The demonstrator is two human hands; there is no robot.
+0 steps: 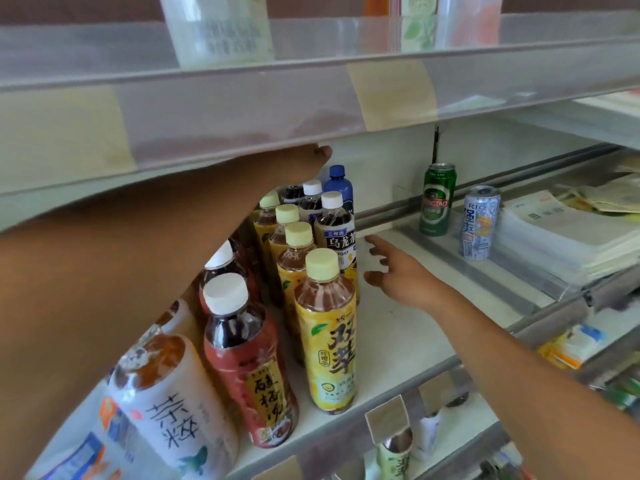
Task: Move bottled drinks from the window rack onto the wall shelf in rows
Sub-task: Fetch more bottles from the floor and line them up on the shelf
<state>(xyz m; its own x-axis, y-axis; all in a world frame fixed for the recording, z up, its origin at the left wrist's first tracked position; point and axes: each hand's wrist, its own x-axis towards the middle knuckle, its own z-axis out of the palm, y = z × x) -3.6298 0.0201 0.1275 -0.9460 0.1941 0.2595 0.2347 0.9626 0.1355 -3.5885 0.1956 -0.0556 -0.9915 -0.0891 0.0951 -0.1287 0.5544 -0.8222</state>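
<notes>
Yellow-label tea bottles (325, 327) rowed front-to-back on wall shelf (391, 348), centre frame. Right hand (398, 271) spread, empty, beside oolong bottle (337, 233), likely squaring row. Left hand (308, 161) at rear, half hidden; grip unclear.

Plastic yellow-labelled tea bottles with pale yellow caps (325, 327) are standing upright in a row running backwards, just left of the right grip (398, 271). Red-labelled dark bottles with white caps (242, 358) are lining up farther left. White-capped dark oolong bottles (334, 230) and a blue bottle (339, 185) are standing behind them on the white wall shelf (408, 341).
</notes>
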